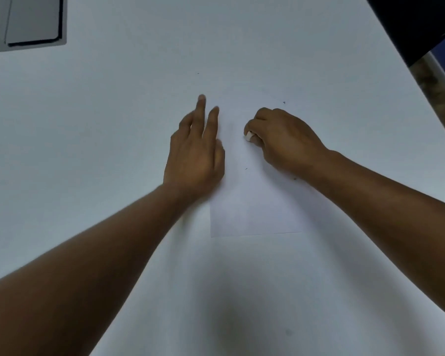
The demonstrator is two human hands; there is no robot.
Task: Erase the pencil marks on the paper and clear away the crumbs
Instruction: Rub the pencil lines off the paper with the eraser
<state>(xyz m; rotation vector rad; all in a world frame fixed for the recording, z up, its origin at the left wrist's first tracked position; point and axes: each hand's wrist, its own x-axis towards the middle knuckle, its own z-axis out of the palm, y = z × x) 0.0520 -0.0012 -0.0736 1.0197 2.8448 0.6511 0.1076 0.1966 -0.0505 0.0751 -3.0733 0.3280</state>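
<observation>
A sheet of white paper (254, 201) lies on a pale table (113, 111) at the centre of the frame, its lower edge showing just below the middle. The right hand (283, 140), fingers curled, pinches a small white eraser (249, 136) against the upper part of the sheet. The left hand (195, 155) rests on the paper's left edge, fingers straight and spread toward the top of the frame. A few dark crumbs (246, 169) dot the paper and the table near it. A grey flat object with a dark border (34, 21) sits at the upper left of the frame.
</observation>
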